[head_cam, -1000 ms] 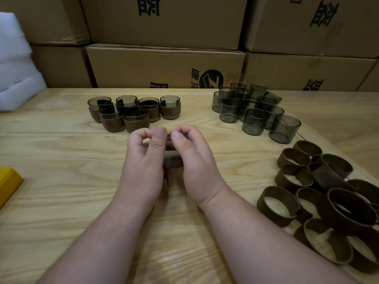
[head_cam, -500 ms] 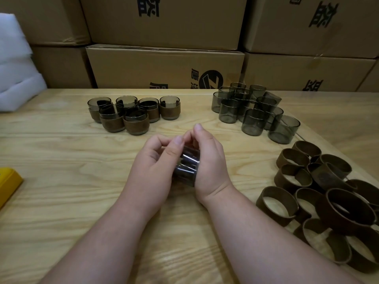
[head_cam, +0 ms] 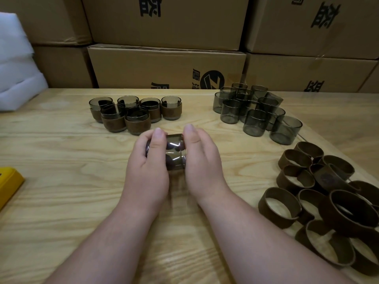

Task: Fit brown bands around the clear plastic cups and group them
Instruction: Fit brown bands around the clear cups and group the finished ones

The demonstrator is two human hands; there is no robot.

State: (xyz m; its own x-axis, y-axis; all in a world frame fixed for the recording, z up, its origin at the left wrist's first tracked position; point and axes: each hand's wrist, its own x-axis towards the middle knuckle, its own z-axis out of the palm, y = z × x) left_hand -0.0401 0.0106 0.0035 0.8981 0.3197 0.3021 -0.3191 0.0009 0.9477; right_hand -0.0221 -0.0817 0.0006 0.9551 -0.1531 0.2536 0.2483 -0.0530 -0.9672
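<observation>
A smoky clear plastic cup lies on its side just above the wooden table, held between both hands. My left hand curls round its left end with the thumb on top. My right hand grips its right end, thumb on the rim. Whether a brown band sits on this cup is hidden by the fingers. Several banded cups stand grouped at the back left. Bare cups cluster at the back right. Loose brown bands are piled at the right.
Stacked cardboard boxes wall off the far edge of the table. White foam sits at the back left and a yellow object at the left edge. The bands reach the table's right edge.
The hands have spread apart and moved a little farther from me. The cup, earlier mostly covered by the fingers, now shows on its side between them.
</observation>
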